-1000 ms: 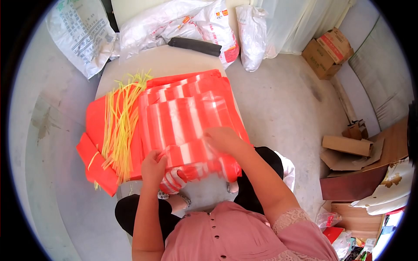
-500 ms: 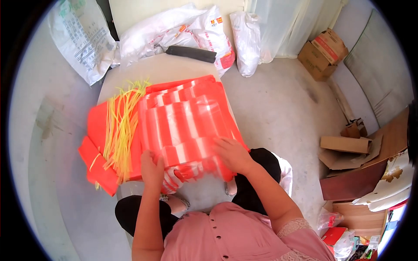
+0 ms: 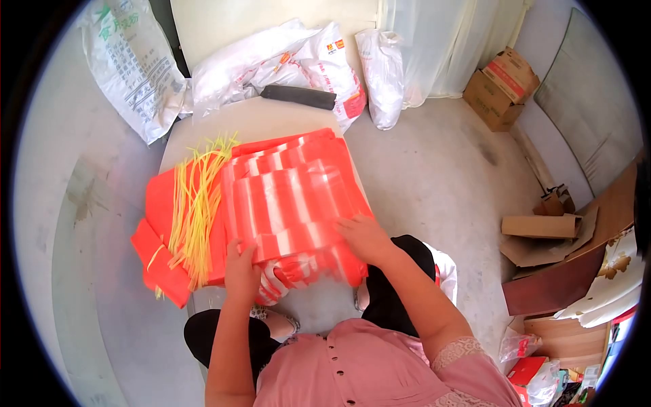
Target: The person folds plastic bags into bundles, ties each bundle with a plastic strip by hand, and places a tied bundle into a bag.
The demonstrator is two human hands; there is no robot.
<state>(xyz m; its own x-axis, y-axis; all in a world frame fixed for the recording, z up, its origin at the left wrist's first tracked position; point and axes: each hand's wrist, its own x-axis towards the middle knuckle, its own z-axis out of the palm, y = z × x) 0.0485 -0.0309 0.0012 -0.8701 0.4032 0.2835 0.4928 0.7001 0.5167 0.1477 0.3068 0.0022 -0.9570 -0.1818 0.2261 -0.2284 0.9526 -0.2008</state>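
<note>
While your two hands rest at the lower edge of the striped plastic bags point(image 3: 288, 197), the stack lies in the middle of the frame, on the table point(image 3: 203, 127). Its red and white stripes run up and down the frame, their lower ends leaning slightly to the right, and that line is the stack's long axis. The layers at the upper end step back one behind another, while the bunched lower end points toward the bottom of the frame, at your lap.

Your left hand point(image 3: 242, 273) is at the lower left corner of the stack, its fingers bent against the plastic; you cannot tell from this view whether they pinch a layer. Your right hand point(image 3: 365, 239) is at the lower right, palm down, with the fingers stretched out and spread over the plastic, not clenched.

Just left of the stripes you have a bunch of yellow ties point(image 3: 196, 210), lying lengthwise up and down the frame with its upper ends tilted right. It lies on plain red plastic point(image 3: 159, 193). At the lower left of that, a folded red bundle point(image 3: 165, 277) with a yellow tie around it slants from upper left to lower right.

Toward the top of the frame, a black roll point(image 3: 298, 96) lies nearly crosswise on the table, its right end a little lower, just in front of white sacks point(image 3: 237, 64).
</note>
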